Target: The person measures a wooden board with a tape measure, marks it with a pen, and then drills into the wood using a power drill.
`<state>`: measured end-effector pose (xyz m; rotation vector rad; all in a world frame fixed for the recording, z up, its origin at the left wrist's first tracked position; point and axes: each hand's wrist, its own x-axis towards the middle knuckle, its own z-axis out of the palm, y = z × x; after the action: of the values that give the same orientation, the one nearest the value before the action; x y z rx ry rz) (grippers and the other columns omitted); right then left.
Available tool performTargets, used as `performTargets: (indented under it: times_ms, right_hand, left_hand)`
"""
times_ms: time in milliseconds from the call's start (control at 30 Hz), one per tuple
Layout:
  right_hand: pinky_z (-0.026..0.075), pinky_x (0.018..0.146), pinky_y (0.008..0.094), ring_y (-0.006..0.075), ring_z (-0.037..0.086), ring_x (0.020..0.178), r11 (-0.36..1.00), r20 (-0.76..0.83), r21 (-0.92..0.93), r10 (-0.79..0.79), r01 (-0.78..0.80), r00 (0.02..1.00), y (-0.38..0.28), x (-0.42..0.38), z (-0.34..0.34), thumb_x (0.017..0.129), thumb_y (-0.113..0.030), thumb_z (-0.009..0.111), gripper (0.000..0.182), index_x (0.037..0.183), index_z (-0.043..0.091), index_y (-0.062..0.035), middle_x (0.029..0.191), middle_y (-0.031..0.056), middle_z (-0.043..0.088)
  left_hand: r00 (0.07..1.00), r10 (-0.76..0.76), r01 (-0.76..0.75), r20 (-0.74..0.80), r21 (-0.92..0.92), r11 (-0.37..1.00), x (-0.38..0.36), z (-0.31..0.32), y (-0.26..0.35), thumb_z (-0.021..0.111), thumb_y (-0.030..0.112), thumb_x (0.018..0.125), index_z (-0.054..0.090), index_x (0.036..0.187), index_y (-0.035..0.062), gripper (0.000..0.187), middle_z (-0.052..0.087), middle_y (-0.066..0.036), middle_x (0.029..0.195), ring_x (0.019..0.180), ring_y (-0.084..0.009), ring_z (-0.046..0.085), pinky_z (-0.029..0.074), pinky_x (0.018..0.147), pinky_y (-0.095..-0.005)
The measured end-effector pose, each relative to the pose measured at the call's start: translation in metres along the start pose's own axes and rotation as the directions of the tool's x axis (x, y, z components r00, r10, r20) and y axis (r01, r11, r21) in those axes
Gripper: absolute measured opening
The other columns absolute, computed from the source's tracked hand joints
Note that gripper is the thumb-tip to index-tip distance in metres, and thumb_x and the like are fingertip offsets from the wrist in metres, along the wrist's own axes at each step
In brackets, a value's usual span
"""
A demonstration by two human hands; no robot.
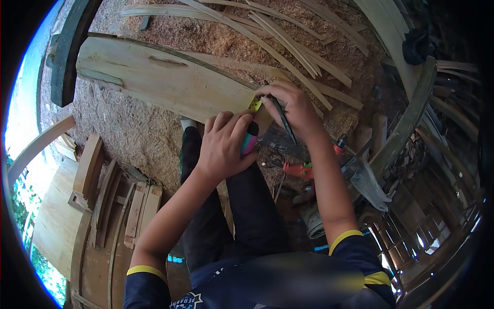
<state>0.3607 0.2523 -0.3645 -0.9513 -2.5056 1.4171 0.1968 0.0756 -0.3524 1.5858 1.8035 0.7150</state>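
Stretching from upper left to centre, that plank (164, 78) looks stiff, kinda heavy. Mid-frame, the left hand (222, 141) is curled around the tape measure (251, 136) (light, probably slick, so grip its sides), yellow blade (256, 104) likely bendy; farther right, the right hand (293, 107) pinches a dark tool (284, 122).

Left forearm (177, 201) and right forearm (329, 177) angled inward, left hand (224, 144) curled, right hand (294, 107) pinching with bent fingers
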Motion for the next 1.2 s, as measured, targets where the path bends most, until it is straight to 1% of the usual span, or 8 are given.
performTargets:
  times_ms: [100, 200, 300, 367, 600, 700, 800, 1200]
  right_hand:
    - [0.059, 0.094, 0.0426, 0.0345, 0.076, 0.105, 1.0, -0.007, 0.021, -0.014, 0.014, 1.0, 0.002, 0.004, 0.001, 0.103, -0.01, 0.071, 0.02, 0.119, 0.077, -0.0003, 0.109, 0.0169, 0.077]
    - [0.06, 0.088, 0.0457, 0.0387, 0.076, 0.095, 0.991, -0.095, -0.02, -0.13, 0.129, 0.987, 0.002, 0.01, 0.005, 0.104, -0.01, 0.07, 0.022, 0.122, 0.075, 0.0027, 0.108, 0.0201, 0.078]
    - [0.06, 0.088, 0.0426, 0.0336, 0.078, 0.096, 0.995, -0.177, 0.094, -0.005, 0.022, 0.984, -0.004, 0.014, 0.01, 0.105, -0.011, 0.069, 0.024, 0.124, 0.072, 0.0033, 0.112, 0.0192, 0.08]
    - [0.06, 0.086, 0.0372, 0.0236, 0.077, 0.092, 0.933, -0.202, 0.358, 0.114, -0.035, 0.973, -0.011, 0.015, 0.013, 0.105, -0.011, 0.067, 0.022, 0.122, 0.07, 0.0028, 0.104, 0.0149, 0.079]
    - [0.057, 0.075, 0.034, 0.0124, 0.069, 0.083, 0.916, -0.079, 0.399, 0.074, -0.036, 0.994, 0.002, 0.007, 0.025, 0.104, -0.01, 0.067, 0.015, 0.115, 0.07, -0.0007, 0.089, 0.0057, 0.07]
    - [0.055, 0.071, 0.0368, 0.017, 0.069, 0.079, 0.926, -0.073, 0.375, 0.081, -0.048, 0.994, 0.005, 0.004, 0.026, 0.103, -0.011, 0.067, 0.012, 0.112, 0.067, -0.0025, 0.088, 0.0072, 0.069]
    - [0.054, 0.07, 0.04, 0.0284, 0.068, 0.073, 0.963, -0.142, 0.264, -0.014, 0.052, 0.99, 0.005, 0.003, 0.028, 0.102, -0.014, 0.068, 0.012, 0.107, 0.062, -0.0043, 0.083, 0.0127, 0.066]
    - [0.057, 0.068, 0.0465, 0.0381, 0.073, 0.078, 0.997, -0.02, 0.076, -0.006, 0.008, 1.0, -0.004, 0.003, 0.026, 0.099, -0.013, 0.072, 0.014, 0.104, 0.061, -0.0059, 0.087, 0.0151, 0.07]
  left_hand:
    - [1.0, -0.019, 0.019, -0.013, -0.02, 1.0, 0.0, 0.002, -0.001, 0.083, 0.024, 0.064, 0.059, 0.14, 0.0101, 0.081, 0.071, -0.007, 0.139, 0.116, -0.0353, 0.064, 0.045, 0.107, -0.048]
    - [0.999, -0.022, 0.021, -0.033, -0.028, 0.999, 0.001, 0.001, -0.001, 0.082, 0.024, 0.063, 0.061, 0.138, 0.0103, 0.079, 0.072, -0.006, 0.136, 0.112, -0.034, 0.065, 0.046, 0.105, -0.0465]
    - [0.999, -0.036, 0.036, -0.026, -0.025, 0.999, 0.001, 0.0, 0.0, 0.081, 0.023, 0.063, 0.062, 0.139, 0.0113, 0.079, 0.073, -0.006, 0.134, 0.11, -0.0336, 0.065, 0.046, 0.103, -0.0456]
    - [0.999, -0.042, 0.041, -0.034, -0.024, 0.999, 0.001, 0.001, 0.001, 0.081, 0.023, 0.063, 0.062, 0.139, 0.0121, 0.079, 0.073, -0.006, 0.131, 0.109, -0.0335, 0.064, 0.046, 0.102, -0.0453]
    - [0.993, -0.105, 0.101, -0.056, -0.06, 0.993, 0.002, 0.002, 0.004, 0.081, 0.024, 0.064, 0.064, 0.139, 0.0138, 0.078, 0.074, -0.006, 0.119, 0.104, -0.0334, 0.065, 0.046, 0.097, -0.0453]
    - [0.993, -0.101, 0.097, -0.064, -0.063, 0.993, 0.001, 0.002, 0.003, 0.081, 0.024, 0.065, 0.064, 0.139, 0.0141, 0.077, 0.074, -0.006, 0.117, 0.104, -0.0335, 0.065, 0.046, 0.097, -0.0456]
    - [0.994, -0.092, 0.088, -0.064, -0.049, 0.995, 0.001, 0.003, 0.001, 0.081, 0.025, 0.065, 0.064, 0.138, 0.014, 0.076, 0.074, -0.006, 0.118, 0.105, -0.0335, 0.064, 0.046, 0.097, -0.0462]
    - [0.996, -0.078, 0.075, -0.041, -0.07, 0.995, 0.0, 0.001, -0.002, 0.082, 0.026, 0.064, 0.062, 0.136, 0.011, 0.076, 0.073, -0.008, 0.12, 0.107, -0.0346, 0.064, 0.045, 0.098, -0.0471]
